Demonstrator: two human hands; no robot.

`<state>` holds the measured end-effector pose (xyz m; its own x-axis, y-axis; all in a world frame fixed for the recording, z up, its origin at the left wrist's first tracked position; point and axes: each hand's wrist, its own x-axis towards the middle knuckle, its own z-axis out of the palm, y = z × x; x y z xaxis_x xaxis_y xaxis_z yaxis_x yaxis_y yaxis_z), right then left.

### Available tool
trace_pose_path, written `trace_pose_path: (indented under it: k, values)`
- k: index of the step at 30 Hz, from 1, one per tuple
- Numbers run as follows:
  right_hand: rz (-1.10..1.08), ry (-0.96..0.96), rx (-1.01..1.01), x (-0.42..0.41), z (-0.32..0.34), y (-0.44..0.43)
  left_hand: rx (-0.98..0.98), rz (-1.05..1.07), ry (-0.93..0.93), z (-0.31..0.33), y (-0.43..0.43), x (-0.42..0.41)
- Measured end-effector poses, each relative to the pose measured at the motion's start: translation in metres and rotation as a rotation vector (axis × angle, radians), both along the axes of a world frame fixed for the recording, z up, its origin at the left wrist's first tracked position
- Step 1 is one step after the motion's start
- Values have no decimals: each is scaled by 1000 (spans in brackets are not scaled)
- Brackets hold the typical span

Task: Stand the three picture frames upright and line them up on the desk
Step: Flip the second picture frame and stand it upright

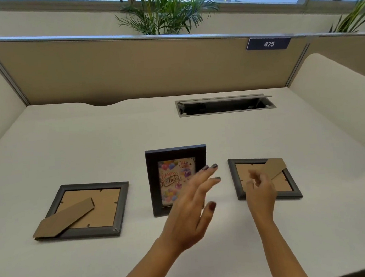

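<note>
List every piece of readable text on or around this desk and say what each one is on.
"475": white digits on the dark number plate fixed to the top of the partition behind the desk.
"HAPPY Birthday": on the balloon card in the standing middle frame; a hand covers part of it.
The left frame and right frame lie face down, showing no text.

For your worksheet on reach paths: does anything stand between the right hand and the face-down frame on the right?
Nothing visible does. The right hand is already over the right frame, near its cardboard stand.
</note>
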<state>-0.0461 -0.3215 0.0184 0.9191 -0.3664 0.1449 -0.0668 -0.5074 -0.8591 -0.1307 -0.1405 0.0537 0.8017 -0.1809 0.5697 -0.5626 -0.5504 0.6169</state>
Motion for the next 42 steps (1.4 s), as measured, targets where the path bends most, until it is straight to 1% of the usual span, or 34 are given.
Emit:
trace_pose_path:
  k: [2, 3, 5, 7, 8, 11, 13, 17, 19, 20, 22, 24, 25, 28, 31, 32, 33, 35, 37, 38, 39, 40, 42]
  values:
    - [-5, 20, -25, -3, -8, -11, -10, -76, 234, -8, -19, 1]
    - [-12, 27, -43, -5, -12, -16, -51, -100, 365, -12, -29, 2]
    - [-31, 38, -79, -7, -21, -23, -245, -120, 590, -19, -49, 6]
    - [-25, 34, -125, -10, -28, -26, -452, -76, 781, -23, -68, 15]
    - [-10, 25, -155, -12, -31, -25, -509, -38, 869, -25, -74, 20]
    - [29, -23, -230, -18, -37, -24, -546, 64, 1061, -29, -94, 35]
    - [74, -66, -265, -24, -41, -23, -561, 117, 1095, -30, -103, 41]
    - [173, -78, -298, -28, -45, -25, -679, 158, 1150, -33, -112, 51]
    - [182, -95, -306, -25, -43, -31, -690, 172, 1149, -34, -114, 54]
    - [143, -102, -303, -23, -42, -34, -680, 179, 1139, -34, -115, 55]
    - [-36, -86, -279, -17, -39, -43, -642, 187, 1122, -33, -119, 56]
    - [-242, -9, -262, -9, -36, -54, -606, 199, 1101, -34, -121, 57]
    - [-308, 52, -257, -4, -34, -59, -592, 208, 1090, -35, -122, 57]
    - [-353, 203, -205, 8, -29, -72, -589, 228, 1066, -37, -126, 59]
    - [-324, 222, -209, 9, -28, -74, -611, 251, 1072, -38, -128, 61]
    - [-323, 210, -221, 7, -28, -74, -667, 263, 1085, -37, -127, 63]
    - [-323, 203, -231, 5, -28, -75, -774, 274, 1108, -36, -125, 64]
    - [-314, 212, -242, 1, -28, -77, -1051, 290, 1157, -32, -116, 69]
    - [-296, 222, -250, -3, -28, -80, -1230, 296, 1163, -29, -106, 73]
    - [-281, 217, -250, -5, -28, -81, -1270, 287, 1155, -28, -102, 74]
    - [-260, 208, -249, -8, -28, -80, -1270, 264, 1148, -26, -101, 74]
    - [-234, 196, -246, -11, -28, -77, -1232, 238, 1141, -23, -102, 74]
    - [-172, 161, -242, -18, -28, -69, -1095, 210, 1100, -15, -108, 75]
